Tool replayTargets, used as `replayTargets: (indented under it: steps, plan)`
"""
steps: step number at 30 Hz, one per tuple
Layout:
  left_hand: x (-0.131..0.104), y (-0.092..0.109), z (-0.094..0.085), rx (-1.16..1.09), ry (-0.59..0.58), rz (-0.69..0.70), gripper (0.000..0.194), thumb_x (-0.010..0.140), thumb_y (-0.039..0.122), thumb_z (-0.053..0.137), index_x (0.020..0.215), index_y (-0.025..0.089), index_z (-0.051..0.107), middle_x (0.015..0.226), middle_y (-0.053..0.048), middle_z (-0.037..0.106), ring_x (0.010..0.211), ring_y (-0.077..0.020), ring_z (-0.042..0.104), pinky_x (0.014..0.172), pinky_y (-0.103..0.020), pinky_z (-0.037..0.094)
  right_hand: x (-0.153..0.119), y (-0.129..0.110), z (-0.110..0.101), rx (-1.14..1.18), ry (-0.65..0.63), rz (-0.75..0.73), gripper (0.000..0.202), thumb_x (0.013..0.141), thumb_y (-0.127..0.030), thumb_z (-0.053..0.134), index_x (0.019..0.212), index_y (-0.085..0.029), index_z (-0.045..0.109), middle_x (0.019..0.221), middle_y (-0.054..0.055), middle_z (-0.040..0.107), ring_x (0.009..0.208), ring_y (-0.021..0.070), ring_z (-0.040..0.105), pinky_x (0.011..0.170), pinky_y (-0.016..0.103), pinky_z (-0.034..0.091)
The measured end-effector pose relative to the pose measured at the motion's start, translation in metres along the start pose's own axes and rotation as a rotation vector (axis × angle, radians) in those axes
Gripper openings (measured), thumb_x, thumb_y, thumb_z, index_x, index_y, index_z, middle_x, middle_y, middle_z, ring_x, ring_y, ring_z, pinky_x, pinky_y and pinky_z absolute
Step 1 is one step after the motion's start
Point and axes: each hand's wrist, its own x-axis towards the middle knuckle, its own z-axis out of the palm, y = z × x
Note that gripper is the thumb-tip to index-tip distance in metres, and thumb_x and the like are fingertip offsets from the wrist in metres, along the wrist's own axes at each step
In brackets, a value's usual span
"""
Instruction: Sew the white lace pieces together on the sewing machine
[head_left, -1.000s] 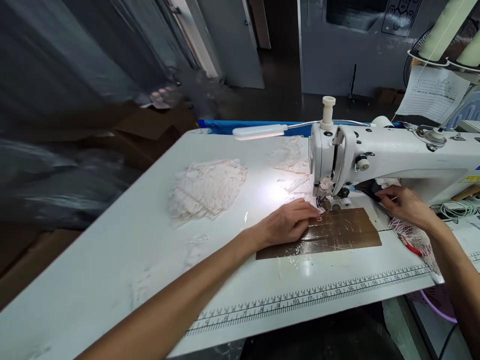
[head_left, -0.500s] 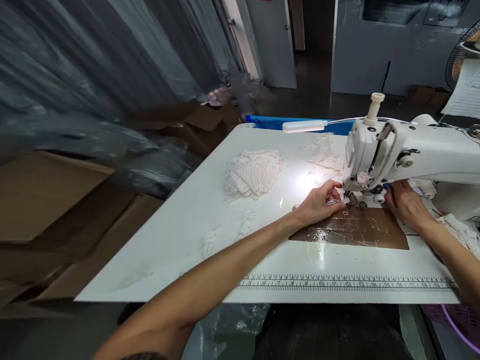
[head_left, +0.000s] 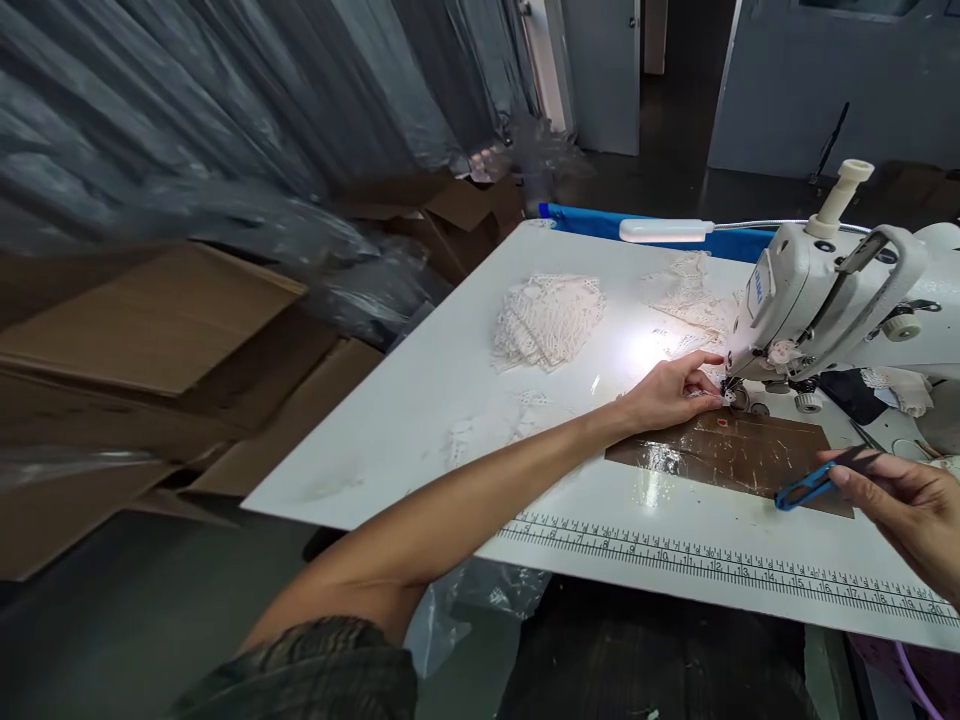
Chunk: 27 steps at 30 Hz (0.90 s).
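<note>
Beside the needle area of a white sewing machine (head_left: 787, 290), my left hand (head_left: 679, 392) pinches a small piece of white lace (head_left: 727, 398). My right hand (head_left: 896, 495) holds a small blue thread snipper (head_left: 806, 487) between thumb and fingers, over the right end of a brown plate (head_left: 720, 455) on the tabletop. A round pile of white lace pieces (head_left: 547, 320) lies left of the machine. More lace (head_left: 694, 300) is spread behind my left hand, under the lamp light.
The white table (head_left: 360, 460) has a printed ruler (head_left: 690, 565) along its front edge. A white lamp (head_left: 666, 231) reaches over the back. Open cardboard boxes (head_left: 150, 330) stand left; scissors and dark cloth (head_left: 853, 395) lie right of the needle.
My right hand has come out from behind the machine head toward the front right, and the blue snipper now shows fully in it. My left hand stays at the needle. The view has shifted.
</note>
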Motion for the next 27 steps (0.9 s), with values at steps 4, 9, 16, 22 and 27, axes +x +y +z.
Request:
replayTargets:
  steps: [4, 9, 16, 22, 27]
  plan:
    - [0.0, 0.001, -0.002, -0.1, -0.03, -0.077, 0.049, 0.082, 0.017, 0.067, 0.126, 0.012, 0.046, 0.086, -0.005, 0.074, 0.087, -0.0156, 0.07, 0.086, -0.035, 0.052, 0.006, 0.009, 0.028, -0.07, -0.109, -0.201, 0.042, 0.092, -0.06, 0.046, 0.091, -0.021, 0.062, 0.085, 0.007, 0.07, 0.075, 0.0193, 0.067, 0.07, 0.032, 0.058]
    - [0.003, 0.005, -0.005, -0.241, -0.066, -0.228, 0.052, 0.08, 0.019, 0.069, 0.127, 0.01, 0.047, 0.086, -0.006, 0.072, 0.089, -0.0177, 0.068, 0.088, -0.036, 0.05, 0.033, 0.009, 0.049, -0.6, -0.06, -0.485, 0.05, 0.099, -0.055, 0.024, 0.099, -0.019, 0.059, 0.075, 0.007, 0.068, 0.056, 0.0189, 0.061, 0.05, 0.029, 0.043]
    - [0.005, 0.007, -0.008, -0.325, -0.053, -0.31, 0.054, 0.076, 0.018, 0.071, 0.124, 0.009, 0.048, 0.078, -0.002, 0.068, 0.081, -0.0158, 0.066, 0.084, -0.035, 0.049, 0.069, 0.006, 0.06, -1.152, 0.031, -0.295, 0.052, 0.101, -0.044, 0.021, 0.092, -0.017, 0.064, 0.066, 0.008, 0.065, 0.052, 0.0191, 0.056, 0.048, 0.027, 0.02]
    - [0.006, 0.004, -0.008, -0.351, -0.053, -0.32, 0.057, 0.075, 0.018, 0.069, 0.126, 0.01, 0.046, 0.078, 0.0, 0.067, 0.079, -0.0141, 0.064, 0.083, -0.034, 0.05, 0.076, 0.006, 0.065, -1.174, 0.031, -0.429, 0.056, 0.101, -0.049, 0.019, 0.093, -0.017, 0.064, 0.075, 0.01, 0.067, 0.063, 0.0208, 0.059, 0.05, 0.027, 0.019]
    - [0.006, 0.003, -0.009, -0.325, -0.054, -0.315, 0.059, 0.075, 0.017, 0.066, 0.129, 0.008, 0.043, 0.08, -0.002, 0.067, 0.082, -0.0152, 0.065, 0.084, -0.034, 0.05, 0.081, 0.007, 0.069, -1.114, 0.063, -0.526, 0.071, 0.1, -0.055, 0.004, 0.087, -0.017, 0.062, 0.069, 0.01, 0.064, 0.062, 0.0213, 0.058, 0.051, 0.028, 0.024]
